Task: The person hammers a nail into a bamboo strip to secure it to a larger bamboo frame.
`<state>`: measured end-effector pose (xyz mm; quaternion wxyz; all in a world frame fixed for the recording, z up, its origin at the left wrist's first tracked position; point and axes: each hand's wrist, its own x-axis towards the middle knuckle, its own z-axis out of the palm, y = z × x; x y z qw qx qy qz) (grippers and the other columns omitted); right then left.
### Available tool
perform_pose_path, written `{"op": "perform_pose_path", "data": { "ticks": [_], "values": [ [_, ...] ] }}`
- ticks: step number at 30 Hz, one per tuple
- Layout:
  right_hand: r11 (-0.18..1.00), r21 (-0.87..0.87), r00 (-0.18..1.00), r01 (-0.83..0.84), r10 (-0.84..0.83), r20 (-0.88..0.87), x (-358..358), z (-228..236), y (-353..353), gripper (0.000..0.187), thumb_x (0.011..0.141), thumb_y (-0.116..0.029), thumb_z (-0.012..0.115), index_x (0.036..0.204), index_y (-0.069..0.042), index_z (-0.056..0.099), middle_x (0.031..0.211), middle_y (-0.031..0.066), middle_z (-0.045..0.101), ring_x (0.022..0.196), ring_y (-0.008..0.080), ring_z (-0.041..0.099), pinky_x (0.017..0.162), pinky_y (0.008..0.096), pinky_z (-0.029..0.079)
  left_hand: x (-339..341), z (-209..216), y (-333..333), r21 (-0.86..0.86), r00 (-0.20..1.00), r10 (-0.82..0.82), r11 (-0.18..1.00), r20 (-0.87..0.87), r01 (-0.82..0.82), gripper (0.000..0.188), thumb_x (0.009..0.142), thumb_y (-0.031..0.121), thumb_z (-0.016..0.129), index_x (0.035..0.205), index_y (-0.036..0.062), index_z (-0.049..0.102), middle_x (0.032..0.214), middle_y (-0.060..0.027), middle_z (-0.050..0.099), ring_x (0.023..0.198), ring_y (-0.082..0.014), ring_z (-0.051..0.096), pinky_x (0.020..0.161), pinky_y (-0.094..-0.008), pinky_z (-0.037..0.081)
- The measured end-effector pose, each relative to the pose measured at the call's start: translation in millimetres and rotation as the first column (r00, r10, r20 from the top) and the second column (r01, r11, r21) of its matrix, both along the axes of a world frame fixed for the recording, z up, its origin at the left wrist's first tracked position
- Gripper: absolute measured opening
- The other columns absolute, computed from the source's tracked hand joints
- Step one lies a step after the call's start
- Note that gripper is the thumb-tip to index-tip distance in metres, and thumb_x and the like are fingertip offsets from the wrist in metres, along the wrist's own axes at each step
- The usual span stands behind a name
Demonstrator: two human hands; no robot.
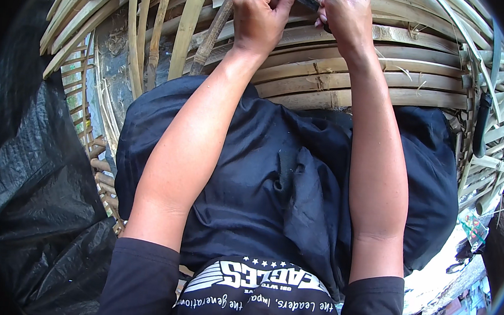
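Observation:
Both my hands are at the top edge of the head view, above rows of split bamboo strips [400,80]. My right hand [348,24] is closed around a dark tool [306,1] with a narrow part that points left toward the other hand. Most of this tool is hidden by the fingers or cut off by the frame, so its exact kind is unclear. Thumb and fingers pinched together, my left hand [262,13] is beside the tool's end. What lies in that pinch is too small to make out.
Loose bamboo strips [188,25] stand upright at the upper left. Black plastic sheeting [43,182] hangs on the left. Woven bamboo [496,138] rises at the right, with a black-handled tool [482,125] against it. Dark cloth [251,169] covers my lap.

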<state>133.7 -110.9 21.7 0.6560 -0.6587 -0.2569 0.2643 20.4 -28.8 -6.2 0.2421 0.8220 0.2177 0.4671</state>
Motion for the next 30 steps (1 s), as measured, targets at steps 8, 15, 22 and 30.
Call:
{"op": "perform_pose_path", "data": {
  "ticks": [8, 15, 22, 30],
  "values": [
    [0.995, -0.092, 0.982, -0.041, 0.057, 0.178, -1.3, 1.3, -1.0, 0.032, 0.091, -0.031, 0.078, 0.084, -0.003, 0.062, 0.066, 0.0007, 0.059, 0.058, 0.0087, 0.055, 0.052, 0.0262, 0.045, -1.4, -5.0, 2.9, 0.057, 1.000, 0.002, 0.998, 0.023, -0.003, 0.008, 0.082, 0.004, 0.076, 0.088, 0.0002, 0.072, 0.088, -0.0127, 0.068, 0.081, -0.0308, 0.068, 0.070, -0.0381, 0.054],
    [0.994, -0.088, 0.978, -0.067, 0.083, 0.191, -0.4, -2.1, 2.9, 0.031, 0.085, -0.023, 0.085, 0.091, -0.001, 0.063, 0.071, 0.0023, 0.066, 0.064, 0.0097, 0.063, 0.055, 0.0257, 0.050, -2.7, -7.8, 3.3, 0.065, 0.999, 0.003, 0.998, 0.035, -0.005, 0.009, 0.082, 0.000, 0.074, 0.091, -0.0011, 0.071, 0.091, -0.0130, 0.068, 0.081, -0.0321, 0.068, 0.071, -0.0393, 0.054],
    [0.988, -0.054, 0.989, -0.148, 0.149, 0.023, 1.6, -1.8, 2.4, 0.030, 0.085, -0.019, 0.084, 0.095, 0.000, 0.063, 0.077, 0.0056, 0.069, 0.069, 0.0106, 0.067, 0.056, 0.0242, 0.053, -10.8, -2.6, -3.6, -0.152, 0.999, -0.006, 0.988, 0.053, 0.014, 0.028, 0.076, 0.004, 0.076, 0.100, 0.0001, 0.063, 0.098, -0.0147, 0.062, 0.077, -0.0310, 0.064, 0.069, -0.0376, 0.052],
    [0.988, -0.114, 0.992, -0.105, 0.111, 0.053, 1.1, 2.0, -0.1, 0.031, 0.085, -0.023, 0.085, 0.086, -0.005, 0.059, 0.071, -0.0004, 0.059, 0.057, 0.0071, 0.055, 0.048, 0.0234, 0.044, -13.9, -3.2, -3.4, 0.051, 0.998, 0.044, 0.998, 0.044, -0.046, 0.022, 0.072, -0.003, 0.054, 0.093, 0.0024, 0.051, 0.087, -0.0164, 0.053, 0.080, -0.0362, 0.058, 0.072, -0.0434, 0.048]
  ]
}}
